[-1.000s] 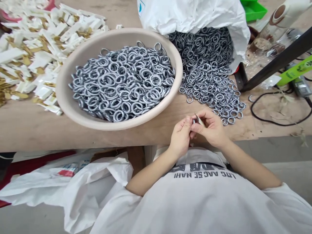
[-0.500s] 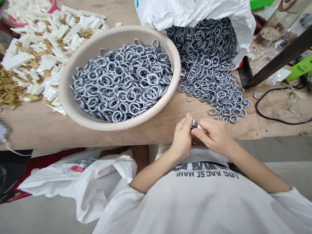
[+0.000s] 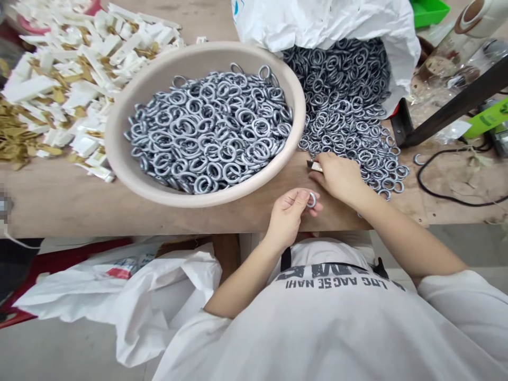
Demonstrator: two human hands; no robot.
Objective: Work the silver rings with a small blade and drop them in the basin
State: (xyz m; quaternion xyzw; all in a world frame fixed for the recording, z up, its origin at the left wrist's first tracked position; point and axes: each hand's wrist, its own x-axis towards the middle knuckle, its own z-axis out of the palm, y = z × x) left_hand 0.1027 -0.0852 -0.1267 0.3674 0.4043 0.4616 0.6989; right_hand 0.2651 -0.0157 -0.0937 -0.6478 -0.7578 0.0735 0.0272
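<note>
- Moved right hand [image 3: 337, 174] up and away from left hand [image 3: 288, 211] since half a second ago, taking the small dark-tipped white tool [image 3: 316, 166] clear of the grey ring [image 3: 311, 200].
- Holding that ring in left hand, pinched between thumb and curled fingers, just above the near edge of the table [image 3: 151, 219].
- Gripping the tool in right hand with thumb and fingers closed on it, dark tip pointing left.
- Reaching with right hand to the near left edge of the loose rings [image 3: 337, 127]; cannot tell if touching any.
- Can see those rings spilling from the mouth of a white bag [image 3: 325, 21], just beside the beige basin [image 3: 206, 58].
- Can see more grey rings [image 3: 222, 137] heaped inside the basin.
- Can see white pieces [image 3: 34, 90] mixed with brass-coloured pieces [image 3: 14, 135] left of the basin, well apart from both hands.
</note>
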